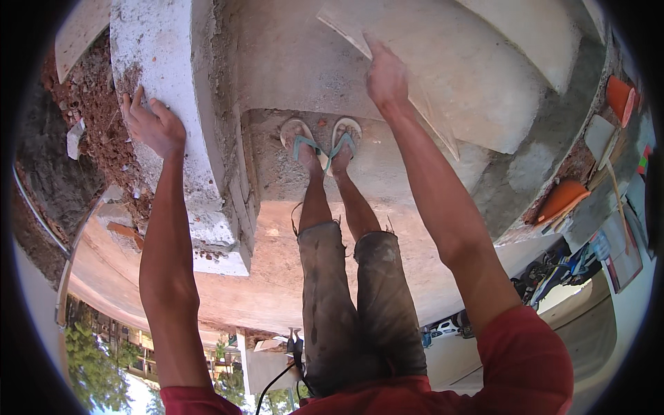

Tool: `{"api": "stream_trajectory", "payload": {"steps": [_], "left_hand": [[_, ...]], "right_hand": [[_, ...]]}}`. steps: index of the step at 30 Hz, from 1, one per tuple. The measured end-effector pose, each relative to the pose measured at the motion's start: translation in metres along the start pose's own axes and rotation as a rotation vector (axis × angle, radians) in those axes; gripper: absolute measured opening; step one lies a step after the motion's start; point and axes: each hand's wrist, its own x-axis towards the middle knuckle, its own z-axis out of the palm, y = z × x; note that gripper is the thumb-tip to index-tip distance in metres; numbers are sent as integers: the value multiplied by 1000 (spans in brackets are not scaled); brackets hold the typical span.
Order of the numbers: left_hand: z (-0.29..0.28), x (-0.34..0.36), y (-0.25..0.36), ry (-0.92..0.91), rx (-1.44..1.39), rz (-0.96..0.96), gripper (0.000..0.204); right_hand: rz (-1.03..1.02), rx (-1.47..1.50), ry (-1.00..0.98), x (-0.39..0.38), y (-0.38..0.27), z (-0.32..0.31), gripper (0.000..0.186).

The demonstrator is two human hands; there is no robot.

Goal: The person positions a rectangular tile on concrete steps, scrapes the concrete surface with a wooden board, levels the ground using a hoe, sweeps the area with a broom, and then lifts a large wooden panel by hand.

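Note:
My left hand [153,126] lies on top of a white-painted concrete ledge [162,48], fingers spread and reaching toward the dirt along its outer side. Ahead of me on the right, my right hand [387,77] is curled over the near edge of a large flat beige slab [477,90]. Its fingers are partly hidden and slightly blurred. The slab's pale edge runs slantwise on both sides of that hand. Below the hands, my feet in flip-flops [302,142] with teal straps stand on a dusty concrete step.
Reddish rubble [104,104] lines the ledge's left side. Another pale slab [532,34] lies beyond the beige one. Orange curved pieces [564,200] and a leaning stick [615,190] lie at the right. Parked motorbikes [553,273] show lower right. A dark cord [273,384] hangs by my waist.

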Motion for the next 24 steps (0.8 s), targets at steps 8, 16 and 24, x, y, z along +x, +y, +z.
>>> {"api": "stream_trajectory", "payload": {"steps": [8, 16, 24], "left_hand": [[9, -2, 4, 4, -16, 11, 38], [7, -3, -2, 13, 3, 10, 37], [3, 1, 3, 17, 7, -18, 37]], "right_hand": [[75, -247, -55, 12, 29, 66, 51], [-112, -204, -417, -123, -39, 77, 59], [157, -281, -198, -65, -25, 81, 67]]}}
